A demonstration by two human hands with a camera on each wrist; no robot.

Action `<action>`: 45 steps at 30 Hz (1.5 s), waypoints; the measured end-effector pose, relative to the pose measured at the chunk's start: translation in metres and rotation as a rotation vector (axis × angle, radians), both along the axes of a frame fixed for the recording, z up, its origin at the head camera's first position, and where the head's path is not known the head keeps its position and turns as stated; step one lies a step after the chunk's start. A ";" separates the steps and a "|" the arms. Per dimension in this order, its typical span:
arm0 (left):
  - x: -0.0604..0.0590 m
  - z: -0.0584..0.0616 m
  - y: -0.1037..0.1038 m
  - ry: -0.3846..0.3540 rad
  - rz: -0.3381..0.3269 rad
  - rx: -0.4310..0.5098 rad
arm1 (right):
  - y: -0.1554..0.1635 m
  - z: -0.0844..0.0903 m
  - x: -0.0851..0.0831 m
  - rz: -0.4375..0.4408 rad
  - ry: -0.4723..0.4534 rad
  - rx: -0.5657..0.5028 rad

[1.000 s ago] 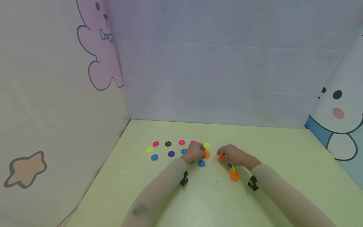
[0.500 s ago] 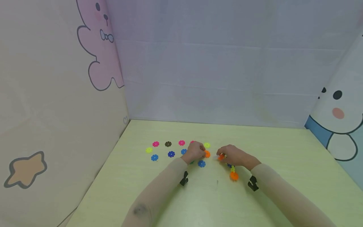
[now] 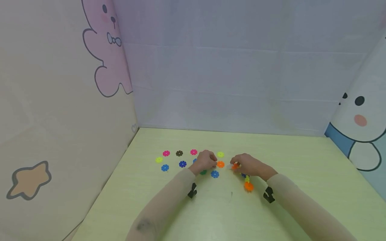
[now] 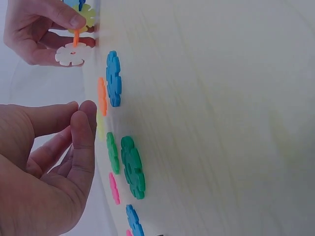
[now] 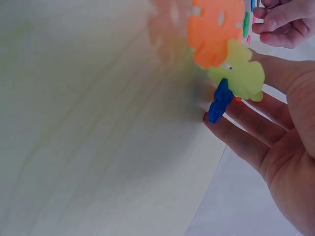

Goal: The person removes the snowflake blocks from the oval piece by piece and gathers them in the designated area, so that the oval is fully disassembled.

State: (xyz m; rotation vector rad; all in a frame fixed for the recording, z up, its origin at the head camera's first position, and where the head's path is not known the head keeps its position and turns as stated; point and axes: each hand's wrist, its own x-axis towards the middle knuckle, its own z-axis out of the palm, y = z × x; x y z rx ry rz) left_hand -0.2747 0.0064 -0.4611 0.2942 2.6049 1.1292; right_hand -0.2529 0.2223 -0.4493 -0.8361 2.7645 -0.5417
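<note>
**Both hands over the flower discs, right one holding a joined chain**

Right hand point(image 3: 247, 164) grips a chain of slotted discs point(image 5: 231, 59). Head view shows it trailing toward the person, ending in an orange disc on the surface point(image 3: 271, 214). Right wrist view shows more: orange, yellow-green and blue pieces slotted at angles, fingers curled under them. Left wrist view adds a white disc point(image 4: 70, 54) with an orange piece slotted into it, pinched at that hand's fingertips; from the head camera it's only a pale speck.

Left hand point(image 3: 207, 159) is loosely curled, thumb and forefinger close, nothing between them in the left wrist view. Loose orange disc point(image 3: 220, 164) lies just beside its fingertips, not touching as far as I can tell.

Discs: flat, matte plastic, petal-edged with notches, small centre hole. Loose ones (pink, dark, yellow, blue, green) lie flat in rough rows left of the hands. Surface is pale green, smooth, faint grain.
</note>
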 end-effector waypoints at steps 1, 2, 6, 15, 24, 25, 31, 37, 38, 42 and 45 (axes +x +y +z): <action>0.001 0.000 0.000 -0.004 -0.010 0.017 | 0.000 0.000 0.000 0.003 0.005 0.001; 0.003 0.000 0.000 -0.005 -0.020 0.032 | 0.000 0.000 0.000 0.005 0.011 0.002; 0.010 0.002 0.003 0.005 -0.073 0.063 | -0.001 0.000 0.001 -0.001 0.029 0.011; 0.015 0.003 0.017 0.071 -0.100 0.030 | -0.004 0.001 0.002 -0.018 0.042 -0.012; 0.015 -0.005 0.024 0.112 -0.079 -0.001 | -0.004 -0.001 0.001 0.016 0.040 -0.052; 0.016 -0.005 0.025 0.111 -0.074 -0.002 | -0.004 -0.002 0.001 0.018 0.042 -0.050; 0.018 -0.002 0.023 0.102 -0.069 -0.006 | -0.003 0.000 0.003 0.006 0.041 -0.038; 0.020 0.000 0.022 0.103 -0.080 -0.020 | -0.002 0.002 0.005 0.006 0.039 -0.015; 0.020 0.000 0.022 0.102 -0.082 -0.020 | -0.002 0.001 0.005 0.008 0.038 -0.016; 0.020 -0.001 0.021 0.113 -0.093 -0.014 | -0.001 -0.001 0.003 0.019 0.048 -0.011; 0.020 -0.002 0.021 0.135 -0.098 -0.022 | -0.001 -0.002 0.002 0.035 0.065 -0.006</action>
